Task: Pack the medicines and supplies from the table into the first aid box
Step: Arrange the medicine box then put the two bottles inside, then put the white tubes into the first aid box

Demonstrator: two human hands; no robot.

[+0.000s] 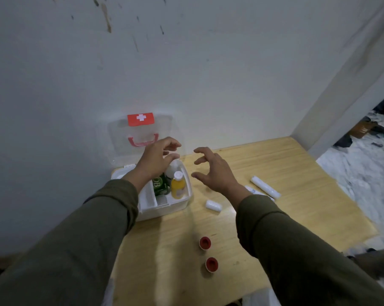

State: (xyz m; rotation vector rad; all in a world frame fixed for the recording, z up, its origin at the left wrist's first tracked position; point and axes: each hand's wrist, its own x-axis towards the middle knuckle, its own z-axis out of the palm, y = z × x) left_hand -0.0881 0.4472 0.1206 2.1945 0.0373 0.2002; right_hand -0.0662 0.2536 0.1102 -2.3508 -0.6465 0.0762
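- Nearest the camera: two olive-green sleeves [80, 246] reaching in from the bottom corners, one per arm.
- Between them on the wooden table [297, 195], two small red-centred tape rolls, one [211, 264] closer in, the other [205, 242] just behind it. Near each other but not touching.
- A bit further out, a short white gauze roll [213, 205] lying on its side, just right of the box.
- Right of that, a long white wrapped roll [265, 187] lying at a slant, with another white packet [253, 192] beside it, half hidden under the right wrist. Can't really tell what that one is.
- Right hand [213, 171] hovering over the table right of the box, fingers spread and loosely curved, gripping nothing.
- Left hand [158, 160] up over the far end of the box, fingers apart and a little curled, also holding nothing. Hard to say whether the fingertips brush the white bottle below.
- First aid box [162, 208] sitting open at the table's left edge, white, with dividers. Inside: a yellow bottle [178, 187] with a white cap, a green pack [161, 184] left of it, and a white bottle [173, 168] behind those, partly under the left hand. Near compartments look bare white.
- Clear lid [120, 138] standing upright against the wall [186, 62], red cross label [140, 118] up top, red handle [142, 141] below it.
- Farthest: scuffed pale wall, and dark clutter on the floor off to the right, too blurry to make out.
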